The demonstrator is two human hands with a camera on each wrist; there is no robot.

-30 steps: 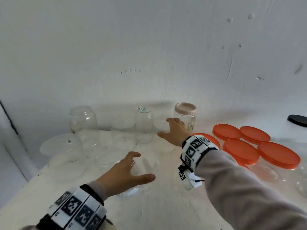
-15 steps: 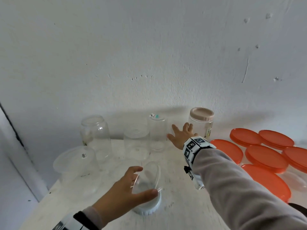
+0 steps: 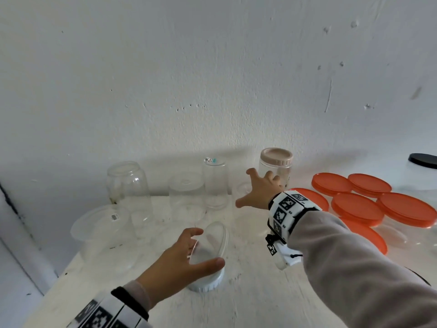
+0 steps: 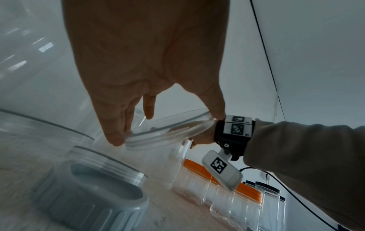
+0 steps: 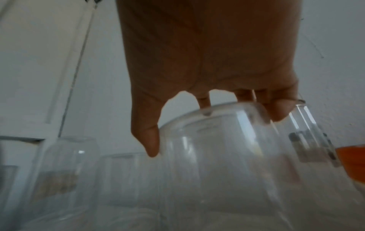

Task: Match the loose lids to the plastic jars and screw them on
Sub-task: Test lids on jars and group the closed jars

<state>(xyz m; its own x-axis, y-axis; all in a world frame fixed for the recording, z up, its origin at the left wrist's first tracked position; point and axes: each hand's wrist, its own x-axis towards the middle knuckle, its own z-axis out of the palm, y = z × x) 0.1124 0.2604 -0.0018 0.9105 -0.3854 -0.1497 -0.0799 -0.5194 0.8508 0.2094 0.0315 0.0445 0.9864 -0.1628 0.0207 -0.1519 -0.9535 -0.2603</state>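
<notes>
No legible text. Small barcode stickers on upside-down clear jar [image 3: 215, 183] and clear tub [image 3: 104, 227] left of it, too blurred. Wristbands [image 3: 287, 209] carry square fiducial markers only.

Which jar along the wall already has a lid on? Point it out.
The jar with the beige lid, at the right end of the row, just beyond the right hand. The other jars there are clear and have no coloured lid.
</notes>
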